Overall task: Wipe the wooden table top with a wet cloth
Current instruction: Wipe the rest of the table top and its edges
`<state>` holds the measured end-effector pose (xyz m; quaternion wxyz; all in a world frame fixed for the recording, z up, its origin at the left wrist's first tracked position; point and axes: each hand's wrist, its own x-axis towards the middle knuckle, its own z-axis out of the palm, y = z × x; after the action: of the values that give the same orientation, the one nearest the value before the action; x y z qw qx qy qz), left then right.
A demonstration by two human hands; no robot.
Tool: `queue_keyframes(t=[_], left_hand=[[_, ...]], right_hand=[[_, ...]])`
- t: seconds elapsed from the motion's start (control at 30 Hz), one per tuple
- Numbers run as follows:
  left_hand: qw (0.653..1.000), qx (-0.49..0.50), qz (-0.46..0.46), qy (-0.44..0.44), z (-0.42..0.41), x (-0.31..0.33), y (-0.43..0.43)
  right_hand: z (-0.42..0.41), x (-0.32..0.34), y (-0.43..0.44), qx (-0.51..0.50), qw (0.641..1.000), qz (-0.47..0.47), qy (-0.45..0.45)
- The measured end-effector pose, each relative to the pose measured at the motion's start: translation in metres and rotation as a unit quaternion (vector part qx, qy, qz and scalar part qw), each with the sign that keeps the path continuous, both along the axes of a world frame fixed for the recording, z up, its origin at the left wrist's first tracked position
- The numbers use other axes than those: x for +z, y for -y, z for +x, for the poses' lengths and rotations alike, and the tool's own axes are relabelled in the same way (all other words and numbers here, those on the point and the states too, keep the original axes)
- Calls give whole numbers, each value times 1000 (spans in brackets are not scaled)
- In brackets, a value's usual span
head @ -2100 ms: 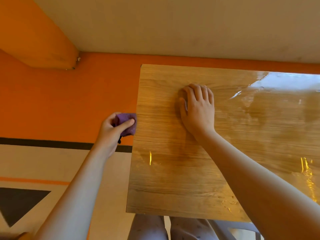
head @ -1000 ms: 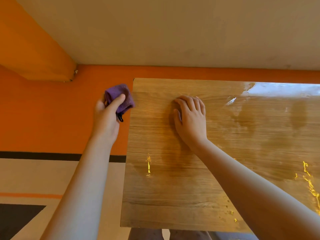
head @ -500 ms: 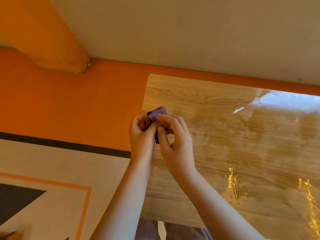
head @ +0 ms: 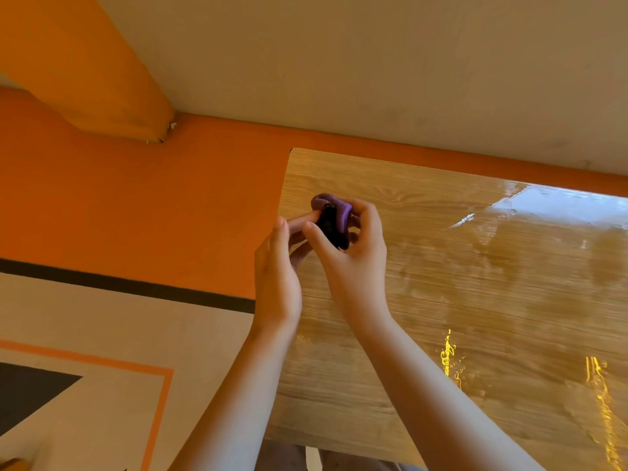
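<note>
The tabletop is a flat wood-grain slab with square corners, wet and glossy toward its right side. The right hand, flat on it a second ago, has lifted above the far left corner and grips the cloth, a small bunched purple wad with a dark patch. The left hand, loosely spread, touches the cloth with a straight forefinger.
</note>
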<state>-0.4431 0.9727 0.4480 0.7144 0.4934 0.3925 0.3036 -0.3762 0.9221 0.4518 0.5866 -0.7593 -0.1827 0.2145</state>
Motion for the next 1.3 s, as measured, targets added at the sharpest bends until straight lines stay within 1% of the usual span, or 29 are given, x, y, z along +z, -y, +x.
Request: queue_keyframes(t=[0.13,0.23,0.27,0.3,0.33,0.4,0.43,0.5,0.57,0.67,0.7,0.77,0.87,1.0,1.07,1.13,1.23,1.27,1.3], left_hand=[[998,-19,59,-23,4,-2,-6],[997,-24,66,-44,3,-7,-18],[995,-25,77,-62,1,-11,-23],[989,-25,109,-98,0,-15,-29],[975,-24,159,-154,-1,-22,-35],[927,-12,255,-275,2,-39,-46],[908,-4,274,-317,5,-47,-51],[890,-8,270,-368,16,-62,-58],[875,-24,262,-407,25,-73,-59],[832,-31,291,-472,29,-71,-56],[824,-30,295,-484,29,-69,-55],[822,-30,290,-489,30,-66,-54],[817,-32,290,-498,30,-67,-54],[813,-29,281,-509,32,-66,-55],[817,-28,279,-503,31,-66,-55],[821,-29,283,-495,31,-66,-54],[828,-27,272,-490,31,-66,-54],[829,-26,270,-490,32,-67,-54],[829,-27,270,-489,32,-67,-55]], right_hand=[[12,-6,-9,-2,1000,5,-24],[24,-10,-11,34,999,-18,-9],[31,-11,-12,46,998,-33,1],[41,-12,-15,56,997,-51,12],[54,-13,-20,64,996,-66,19],[87,-13,-37,79,992,-93,34],[104,-11,-49,89,990,-101,48],[132,-5,-77,122,983,-107,86],[148,-1,-103,175,968,-130,128],[155,-10,-136,282,921,-209,169],[155,-15,-145,324,899,-237,175],[154,-25,-158,386,861,-280,176],[161,-26,-166,433,831,-296,184],[180,-25,-159,474,817,-281,169],[197,-29,-144,471,814,-301,158],[223,-32,-115,450,821,-325,134],[261,-38,-53,435,808,-378,123],[268,-39,-35,422,811,-386,123],[272,-41,-23,399,828,-377,115]])
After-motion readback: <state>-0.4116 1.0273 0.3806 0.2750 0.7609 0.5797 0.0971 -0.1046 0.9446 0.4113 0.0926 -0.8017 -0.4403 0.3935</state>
